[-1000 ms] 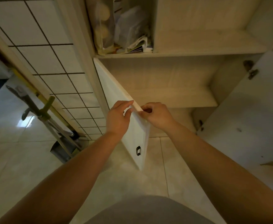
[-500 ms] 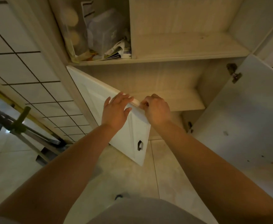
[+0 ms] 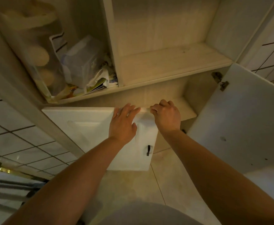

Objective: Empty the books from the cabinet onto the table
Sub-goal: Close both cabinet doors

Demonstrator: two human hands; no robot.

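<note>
Both hands on the left cabinet door (image 3: 90, 127), white, swung partly across the lower opening. Left hand (image 3: 122, 123) lies flat on the door face near its top edge, fingers spread and released, not gripping. Right hand (image 3: 166, 116) curled over the door's top corner, fingers clenched around the edge. Small dark handle (image 3: 148, 150) sits on the door just below the hands. Right cabinet door (image 3: 240, 127) stands wide open, hinge (image 3: 220, 82) visible at its upper corner. Cabinet (image 3: 165, 65) is pale wood; upper right compartment shows only bare shelf, and the lower shelf (image 3: 186, 109) behind the hands shows nothing on its visible part. Upper left compartment holds clutter: a clear plastic bag (image 3: 82, 62), a tall transparent container (image 3: 40, 54) with pale round shapes inside, and a few thin books or magazines (image 3: 99, 85) lying flat on the shelf under the bag, colourful edges poking out. Tiled wall (image 3: 19, 143) at left, pale floor (image 3: 173, 184) below.
</note>
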